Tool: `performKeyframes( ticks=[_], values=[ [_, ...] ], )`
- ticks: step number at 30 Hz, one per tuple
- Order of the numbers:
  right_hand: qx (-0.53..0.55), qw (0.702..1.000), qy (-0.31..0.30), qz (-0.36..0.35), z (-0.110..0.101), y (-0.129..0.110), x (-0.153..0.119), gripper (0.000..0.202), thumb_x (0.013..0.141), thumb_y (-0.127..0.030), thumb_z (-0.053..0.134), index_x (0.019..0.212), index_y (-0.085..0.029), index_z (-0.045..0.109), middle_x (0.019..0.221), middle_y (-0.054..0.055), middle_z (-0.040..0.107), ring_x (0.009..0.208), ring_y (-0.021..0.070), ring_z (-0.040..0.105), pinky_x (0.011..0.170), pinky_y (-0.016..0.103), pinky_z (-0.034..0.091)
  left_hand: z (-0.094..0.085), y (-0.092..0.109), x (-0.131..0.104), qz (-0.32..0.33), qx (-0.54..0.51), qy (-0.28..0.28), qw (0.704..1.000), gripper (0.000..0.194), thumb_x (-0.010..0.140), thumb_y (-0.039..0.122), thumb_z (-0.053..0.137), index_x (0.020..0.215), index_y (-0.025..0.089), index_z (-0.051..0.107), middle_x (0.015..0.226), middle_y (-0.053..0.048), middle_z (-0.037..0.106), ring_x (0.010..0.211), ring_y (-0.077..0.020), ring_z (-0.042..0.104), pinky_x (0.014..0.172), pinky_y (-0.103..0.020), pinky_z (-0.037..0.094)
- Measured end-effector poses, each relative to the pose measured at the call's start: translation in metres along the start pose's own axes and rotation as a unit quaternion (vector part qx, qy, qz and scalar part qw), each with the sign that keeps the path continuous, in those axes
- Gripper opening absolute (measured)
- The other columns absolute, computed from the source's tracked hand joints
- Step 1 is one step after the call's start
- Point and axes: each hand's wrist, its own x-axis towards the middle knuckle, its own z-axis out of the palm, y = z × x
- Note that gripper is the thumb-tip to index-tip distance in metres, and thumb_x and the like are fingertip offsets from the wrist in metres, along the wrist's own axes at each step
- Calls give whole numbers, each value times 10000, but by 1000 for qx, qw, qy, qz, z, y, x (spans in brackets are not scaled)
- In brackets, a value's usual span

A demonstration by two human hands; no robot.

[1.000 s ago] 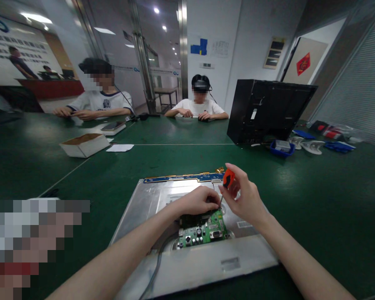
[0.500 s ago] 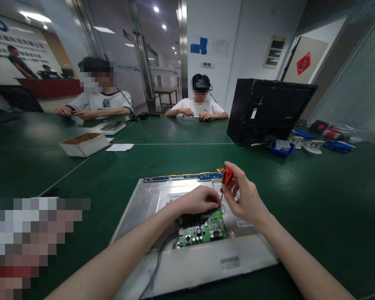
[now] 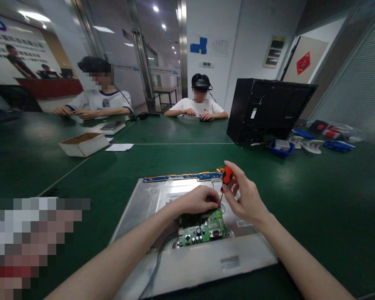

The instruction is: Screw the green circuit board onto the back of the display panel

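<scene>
A red-and-black screwdriver point(image 3: 227, 176) is gripped by its handle in my right hand point(image 3: 246, 196), with the shaft slanting down to the upper corner of a green circuit board point(image 3: 203, 234). Beside the screwdriver's tip, my left hand point(image 3: 200, 201) has its fingers drawn together just over the board's upper edge; whatever they pinch is hidden. The board sits on a silvery metal display panel point(image 3: 253, 255), with a blue strip board point(image 3: 175, 178) along the panel's far edge. A grey cable point(image 3: 156, 268) runs toward me from the board's left side.
A black monitor housing point(image 3: 268, 110) stands at the back right, near a blue tray point(image 3: 281, 148). An open white box point(image 3: 84, 145) and a paper sheet point(image 3: 119, 147) lie at the left. Two people sit across the green table point(image 3: 328, 200); a blurred patch covers the lower left.
The screwdriver handle has turned slightly in my right hand, while its tip stays at the same corner of the board. My left hand looks unmoved.
</scene>
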Motion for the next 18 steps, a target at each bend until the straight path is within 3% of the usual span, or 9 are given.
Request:
performKeyframes(
  ticks=[4, 11, 18],
  values=[
    [-3, 1000, 4, -7, -1, 0, 1, 595, 893, -164, 484, 1451, -259, 302, 872, 6, 636, 560, 109, 568, 499, 229, 483, 0, 1, 0, -6, -3, 1, 1000, 95, 802, 100, 610, 803, 136, 698, 731, 4, 658, 688, -143, 571, 681, -231, 436],
    [-41, 998, 40, -7, 2, 4, 0, 518, 898, -223, 564, 1378, -254, 370, 728, -48, 597, 494, 104, 550, 466, 224, 457, -1, 2, 1, -3, 4, 7, 1000, 75, 794, 105, 631, 799, 139, 698, 735, 4, 666, 679, -133, 575, 673, -222, 436],
    [-31, 999, 18, 5, -1, 1, 1, 534, 910, -231, 525, 1413, -241, 344, 735, -35, 609, 496, 106, 554, 467, 231, 464, -1, 2, 0, -4, 13, 2, 1000, 71, 813, 115, 636, 829, 141, 700, 745, 3, 671, 688, -137, 580, 671, -223, 440]
  ],
)
